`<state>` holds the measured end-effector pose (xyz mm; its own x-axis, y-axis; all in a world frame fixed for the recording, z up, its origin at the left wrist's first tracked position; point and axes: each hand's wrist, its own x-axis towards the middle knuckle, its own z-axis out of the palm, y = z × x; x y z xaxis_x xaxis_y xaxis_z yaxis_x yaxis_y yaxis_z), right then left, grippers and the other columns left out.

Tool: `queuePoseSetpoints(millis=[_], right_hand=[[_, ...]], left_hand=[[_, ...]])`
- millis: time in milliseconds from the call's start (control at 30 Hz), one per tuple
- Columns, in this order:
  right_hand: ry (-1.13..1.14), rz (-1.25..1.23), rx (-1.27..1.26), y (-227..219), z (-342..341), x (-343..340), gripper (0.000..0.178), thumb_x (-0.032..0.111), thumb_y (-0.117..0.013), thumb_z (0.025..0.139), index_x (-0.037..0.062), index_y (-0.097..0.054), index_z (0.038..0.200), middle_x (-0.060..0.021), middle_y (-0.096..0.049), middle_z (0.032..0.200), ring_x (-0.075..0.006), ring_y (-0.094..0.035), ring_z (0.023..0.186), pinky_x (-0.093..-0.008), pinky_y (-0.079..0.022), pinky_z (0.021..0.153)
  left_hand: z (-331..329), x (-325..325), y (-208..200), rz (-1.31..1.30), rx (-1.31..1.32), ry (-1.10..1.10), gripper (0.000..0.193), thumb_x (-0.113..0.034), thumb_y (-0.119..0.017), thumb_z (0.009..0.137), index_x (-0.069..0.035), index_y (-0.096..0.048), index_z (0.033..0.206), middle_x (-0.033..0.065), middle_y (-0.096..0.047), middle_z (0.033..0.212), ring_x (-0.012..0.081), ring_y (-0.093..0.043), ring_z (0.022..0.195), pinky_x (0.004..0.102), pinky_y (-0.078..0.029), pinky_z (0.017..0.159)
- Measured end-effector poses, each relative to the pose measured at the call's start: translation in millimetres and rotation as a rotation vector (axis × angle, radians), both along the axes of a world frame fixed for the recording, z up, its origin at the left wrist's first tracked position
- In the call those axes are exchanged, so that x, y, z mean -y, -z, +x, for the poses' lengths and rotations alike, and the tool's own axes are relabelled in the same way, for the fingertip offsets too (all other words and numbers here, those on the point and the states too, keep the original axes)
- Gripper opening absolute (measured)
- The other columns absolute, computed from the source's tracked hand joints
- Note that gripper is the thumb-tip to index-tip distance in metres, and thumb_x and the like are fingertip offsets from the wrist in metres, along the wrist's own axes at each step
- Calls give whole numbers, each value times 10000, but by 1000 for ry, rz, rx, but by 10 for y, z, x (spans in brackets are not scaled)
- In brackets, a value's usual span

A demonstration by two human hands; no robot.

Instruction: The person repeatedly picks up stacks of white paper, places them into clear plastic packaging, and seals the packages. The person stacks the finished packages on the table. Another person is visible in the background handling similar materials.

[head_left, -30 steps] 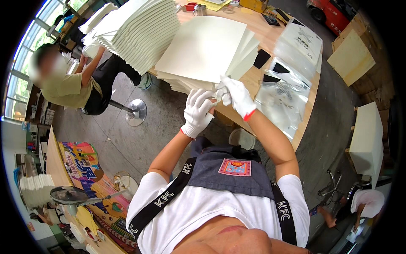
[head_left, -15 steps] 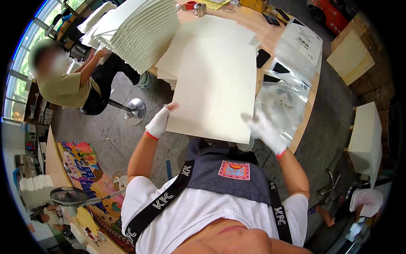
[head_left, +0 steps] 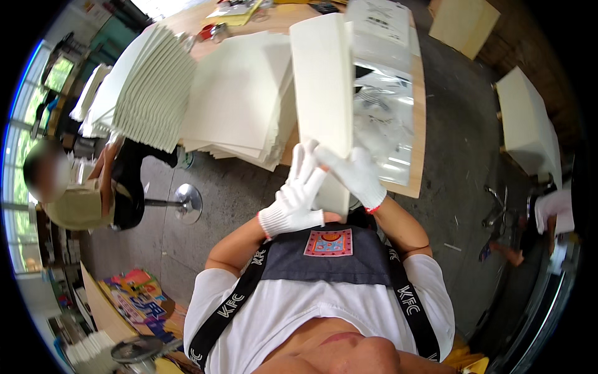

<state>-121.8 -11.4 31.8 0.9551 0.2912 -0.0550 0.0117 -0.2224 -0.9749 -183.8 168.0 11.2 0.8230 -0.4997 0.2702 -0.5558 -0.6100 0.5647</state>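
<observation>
A large white sheet of card (head_left: 321, 81) is folded lengthwise into a narrow strip, one end on the table and its near end close to my waist. My left hand (head_left: 296, 199), in a white knit glove, lies on it from the left with fingers stretched and spread. My right hand (head_left: 358, 174), gloved alike, lies over the strip's right edge. Its thumb reaches across to the left fingertips, and its other fingers are partly hidden. To the left lies a stack of flat white sheets (head_left: 240, 93).
A tall, leaning stack of folded white sheets (head_left: 146, 87) stands further left. Clear plastic bags (head_left: 386, 124) lie along the right of the table (head_left: 414, 149). A seated person (head_left: 81, 193) works at the left beside a round metal stool base (head_left: 187, 202). A red tape roll (head_left: 207, 32) lies at the back.
The sheet, flat and wide before, is now doubled into a narrow strip. Both hands have come together from its two sides. The view has shifted, and the stack beneath now shows at left.
</observation>
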Motion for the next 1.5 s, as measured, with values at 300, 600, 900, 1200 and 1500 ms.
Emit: queuePoseSetpoints(millis=[300, 600, 900, 1200, 1500], right_hand=[[642, -215, 192, 234, -654, 1603, 325, 207, -768, 832, -2, -697, 1070, -106, -696, 1042, -157, -660, 875, -293, -511, 764], [461, -923, 345, 815, -1162, 1990, 302, 324, -659, 890, 51, -621, 1014, -189, -624, 1164, -368, -656, 897, -424, -554, 716], [84, -875, 167, 792, -381, 2045, 228, 230, -590, 899, 50, -664, 1019, -126, -685, 881, -311, -680, 747, -396, -543, 666], [219, -730, 6, 832, 342, 1608, 314, 262, -514, 928, 79, -656, 1140, -157, -640, 1223, -261, -594, 1149, -399, -458, 1000], [179, -1303, 590, 1186, -35, 1234, 480, 400, -555, 927, 71, -581, 1276, -172, -569, 1299, -372, -499, 1249, -494, -346, 1086]], left_hand=[[1032, 1300, 418, -142, 80, -193, 589, -181, -702, 821, -31, -487, 1348, 125, -551, 1290, 240, -615, 1002, 355, -512, 832], [2316, 1596, 474, -971, -915, 270, 461, -103, -526, 960, -66, -458, 1415, 81, -643, 1154, 144, -616, 980, 271, -512, 826], [1269, 1379, 390, -412, -289, 223, 314, -35, -588, 880, -98, -679, 1174, 116, -686, 1082, 148, -659, 952, 294, -521, 828], [998, 1744, 290, -250, 278, 336, 278, -30, -608, 723, -194, -699, 929, 39, -670, 785, 256, -646, 638, 362, -519, 547], [1227, 1494, 761, -136, 15, 118, 220, -107, -576, 843, -217, -687, 999, 56, -690, 808, 267, -679, 704, 358, -538, 602]])
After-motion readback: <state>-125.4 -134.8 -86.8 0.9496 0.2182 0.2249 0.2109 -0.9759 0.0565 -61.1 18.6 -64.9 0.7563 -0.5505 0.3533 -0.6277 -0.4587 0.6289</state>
